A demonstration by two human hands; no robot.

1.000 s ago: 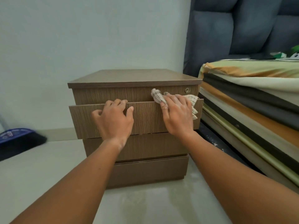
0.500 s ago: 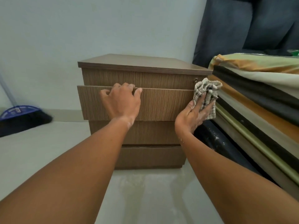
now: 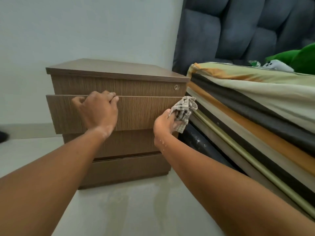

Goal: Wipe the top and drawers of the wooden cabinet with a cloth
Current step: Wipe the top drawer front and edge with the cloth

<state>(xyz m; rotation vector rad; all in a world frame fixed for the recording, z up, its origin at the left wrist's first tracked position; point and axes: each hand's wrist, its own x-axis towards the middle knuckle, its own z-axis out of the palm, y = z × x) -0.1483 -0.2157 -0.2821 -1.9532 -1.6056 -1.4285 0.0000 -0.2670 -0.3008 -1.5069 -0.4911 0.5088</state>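
Observation:
A brown wooden cabinet [image 3: 119,72] stands on the pale floor against the wall. Its second drawer [image 3: 136,114] is pulled out a little. My left hand [image 3: 98,111] hooks its fingers over that drawer's top edge, left of centre. My right hand [image 3: 166,122] grips a checked cloth [image 3: 183,108] at the drawer's right end, pressing it against the corner next to the bed. A small round lock [image 3: 176,87] sits on the top drawer front. Two lower drawers [image 3: 129,167] sit below, partly hidden by my forearms.
A bed with striped bedding [image 3: 255,99] presses close to the cabinet's right side, with a dark padded headboard [image 3: 238,31] behind. A green item [image 3: 293,57] and a white item [image 3: 277,64] lie on the bed. Pale glossy floor [image 3: 127,210] lies in front.
My right hand has carried the cloth from the drawer's top edge to its right end and a little lower. My left hand has stayed on the drawer's top edge. The camera has shifted.

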